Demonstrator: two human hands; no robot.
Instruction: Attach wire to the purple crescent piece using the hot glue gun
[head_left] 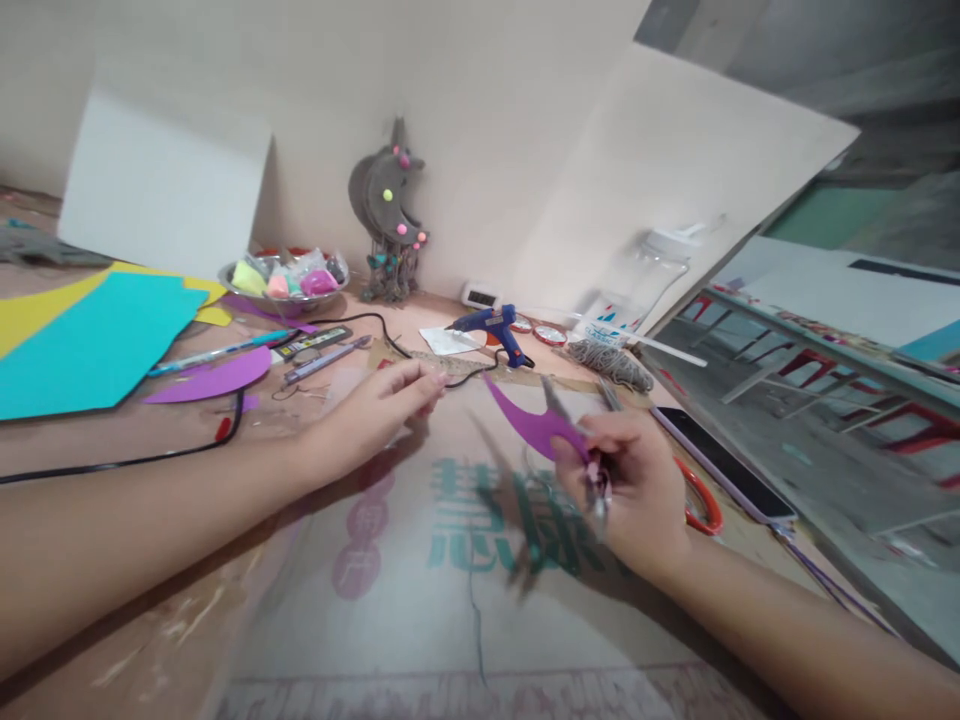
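Note:
My right hand (626, 485) is closed on a purple crescent-shaped paper piece (525, 422), whose thin tip points up and left. Something grey and something shiny by these fingers are blurred. My left hand (379, 410) is to the left, a short way from the crescent's tip, with its fingers curled and pressed together. Whether anything is in its fingertips is hidden. Beneath both hands lies a pale printed sheet (315, 640) with green and pink characters. A thin dark thread (475, 620) trails across it. Orange-red scissor-like handles (705, 497) show beside my right wrist.
A blue glue gun (491, 325) and a ball of grey yarn (611, 365) lie behind the hands. A phone (724, 465) rests at right. Turquoise sheets (97, 350), a metal bowl (285, 300) of bagged clay and a black cord (112, 467) are left. A grey moon ornament (390, 195) leans behind.

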